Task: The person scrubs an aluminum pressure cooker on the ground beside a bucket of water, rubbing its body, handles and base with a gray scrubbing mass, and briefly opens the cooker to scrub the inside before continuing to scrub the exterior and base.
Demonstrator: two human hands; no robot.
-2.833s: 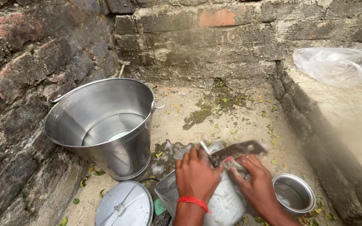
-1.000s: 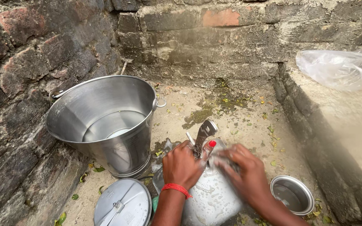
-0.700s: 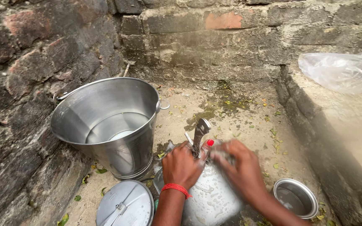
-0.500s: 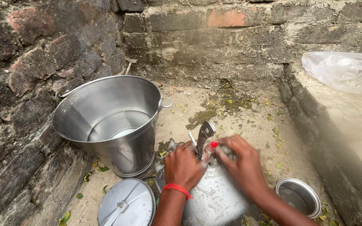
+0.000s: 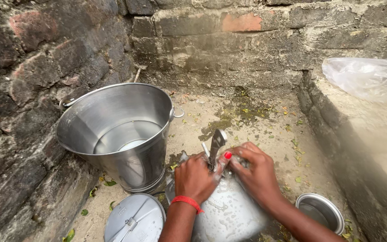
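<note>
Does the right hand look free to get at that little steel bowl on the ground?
Probably yes. The small steel bowl sits open on the ground just beside the right forearm, with nothing over it. But the right hand is busy on the soapy metal pot.

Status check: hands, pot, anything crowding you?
Left hand grips soapy pot at its handle. Right hand presses on pot's top. Bucket close left, small bowl right.

Only packaging here is a crumpled clear plastic bag (image 5: 367,78) on the ledge, well right of the fingers (image 5: 242,154).
</note>
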